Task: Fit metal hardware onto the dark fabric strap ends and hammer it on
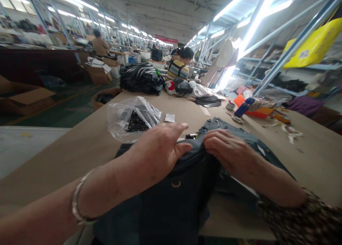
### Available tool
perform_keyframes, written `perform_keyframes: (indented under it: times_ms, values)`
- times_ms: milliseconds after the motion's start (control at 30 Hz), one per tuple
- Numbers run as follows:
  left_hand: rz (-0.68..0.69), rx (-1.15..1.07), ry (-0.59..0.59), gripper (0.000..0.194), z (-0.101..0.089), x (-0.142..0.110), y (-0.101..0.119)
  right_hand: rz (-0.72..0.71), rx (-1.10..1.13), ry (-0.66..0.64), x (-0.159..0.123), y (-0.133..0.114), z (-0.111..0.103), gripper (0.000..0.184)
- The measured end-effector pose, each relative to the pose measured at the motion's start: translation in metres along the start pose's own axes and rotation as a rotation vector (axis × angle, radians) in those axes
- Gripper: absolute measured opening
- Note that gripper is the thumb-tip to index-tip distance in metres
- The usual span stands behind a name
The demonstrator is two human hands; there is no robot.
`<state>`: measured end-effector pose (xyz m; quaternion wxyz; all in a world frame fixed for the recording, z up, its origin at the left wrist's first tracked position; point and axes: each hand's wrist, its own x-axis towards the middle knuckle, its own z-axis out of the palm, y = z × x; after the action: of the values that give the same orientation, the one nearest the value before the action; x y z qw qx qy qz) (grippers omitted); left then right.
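A dark blue-grey fabric piece (171,206), apparently a bag, hangs at the table's near edge, a gold-coloured half ring (176,184) on its face. My right hand (227,145) pinches its upper edge, fingers closed on the cloth. Over the same edge, my left hand (168,141) has its thumb and fingers apart; whether it touches the cloth I cannot tell. Another dark fabric piece (248,140) with a zip lies behind my right hand. A small black and gold metal part (191,136) shows between my hands.
On the tan table (88,141) lie a clear plastic bag (117,120) of dark hardware and a white paper slip (170,118). Scissors (235,118), a blue box (244,107) and scraps sit right. Dark stacked goods (141,77) stand behind; a person (178,68) sits beyond.
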<state>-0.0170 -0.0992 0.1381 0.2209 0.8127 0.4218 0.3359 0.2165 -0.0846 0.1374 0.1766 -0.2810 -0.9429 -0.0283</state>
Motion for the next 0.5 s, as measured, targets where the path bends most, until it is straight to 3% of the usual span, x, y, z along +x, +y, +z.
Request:
perform_keyframes:
  times_ms: [67, 133, 267, 400, 500]
  values:
    - [0.174, 0.296, 0.149, 0.032, -0.015, -0.005, 0.019, -0.019, -0.21, 0.071, 0.002, -0.004, -0.016, 0.015]
    - [0.298, 0.456, 0.171, 0.028, -0.023, -0.012, 0.035, -0.007, -0.35, 0.165, 0.004, -0.013, -0.031, 0.014]
    - [0.308, 0.574, 0.127, 0.02, -0.023, -0.02, 0.047, 0.044, -0.434, 0.298, 0.006, -0.032, -0.045, 0.012]
    - [0.306, 0.513, 0.109, 0.022, -0.029, -0.019, 0.044, 0.005, -0.34, 0.218, -0.004, -0.028, -0.033, 0.011]
    - [0.27, 0.452, 0.055, 0.022, -0.041, -0.027, 0.042, 0.081, -0.224, 0.086, -0.023, -0.015, -0.022, 0.016]
